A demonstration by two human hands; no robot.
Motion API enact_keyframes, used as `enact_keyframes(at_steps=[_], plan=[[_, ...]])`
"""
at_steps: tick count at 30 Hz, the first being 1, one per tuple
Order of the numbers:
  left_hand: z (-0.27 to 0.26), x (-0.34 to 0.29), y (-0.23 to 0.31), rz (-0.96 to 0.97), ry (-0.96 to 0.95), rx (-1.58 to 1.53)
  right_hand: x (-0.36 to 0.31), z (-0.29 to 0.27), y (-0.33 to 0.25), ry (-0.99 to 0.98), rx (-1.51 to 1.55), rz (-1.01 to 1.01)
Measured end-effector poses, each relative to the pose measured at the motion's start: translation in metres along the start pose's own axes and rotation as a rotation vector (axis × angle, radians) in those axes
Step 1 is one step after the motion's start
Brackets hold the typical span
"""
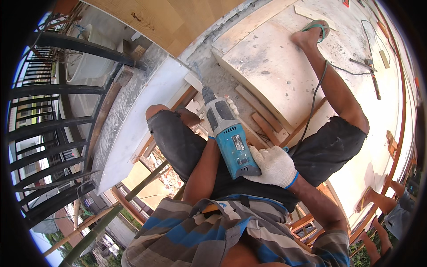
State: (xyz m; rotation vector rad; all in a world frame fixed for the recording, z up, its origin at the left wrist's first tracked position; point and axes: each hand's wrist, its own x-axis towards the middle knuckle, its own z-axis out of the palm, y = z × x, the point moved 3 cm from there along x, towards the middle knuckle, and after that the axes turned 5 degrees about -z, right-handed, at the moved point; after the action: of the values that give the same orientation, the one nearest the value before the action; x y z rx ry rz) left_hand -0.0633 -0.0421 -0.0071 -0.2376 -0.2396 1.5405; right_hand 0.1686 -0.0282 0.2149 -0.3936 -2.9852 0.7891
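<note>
A teal and grey rotary hammer drill (235,149) lies across the middle, its long bit (198,73) pointing away from me toward a rough concrete strip (202,49). My right hand (273,168), in a white knitted glove with a blue cuff, is closed around the rear handle. Under the front of the tool my left hand (232,107) supports it; only gloved fingertips show, curled up along the right side of the grey housing. The tool's body hides the rest of that hand. Whether the bit's tip touches the concrete I cannot tell.
Black metal railing (53,127) stands at left beside a white bucket (91,53). Wooden boards (262,109) lie over gaps below me. A black cable (316,95) crosses the pale plywood (275,66). A hammer (373,80) lies at right. Another person's leg (378,200) shows lower right.
</note>
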Motion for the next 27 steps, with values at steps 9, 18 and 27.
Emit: enact_keyframes(at_steps=[9,18,27], plan=[[-0.011,-0.004,0.014,0.015,0.006,0.072,0.008,0.010,-0.003,-0.001,0.073,0.022],[-0.005,-0.003,0.016,0.017,-0.006,0.070,0.014,0.014,-0.002,-0.085,0.082,0.070],[-0.003,-0.007,0.027,-0.020,0.074,0.126,0.018,0.024,-0.008,-0.055,0.083,0.086]])
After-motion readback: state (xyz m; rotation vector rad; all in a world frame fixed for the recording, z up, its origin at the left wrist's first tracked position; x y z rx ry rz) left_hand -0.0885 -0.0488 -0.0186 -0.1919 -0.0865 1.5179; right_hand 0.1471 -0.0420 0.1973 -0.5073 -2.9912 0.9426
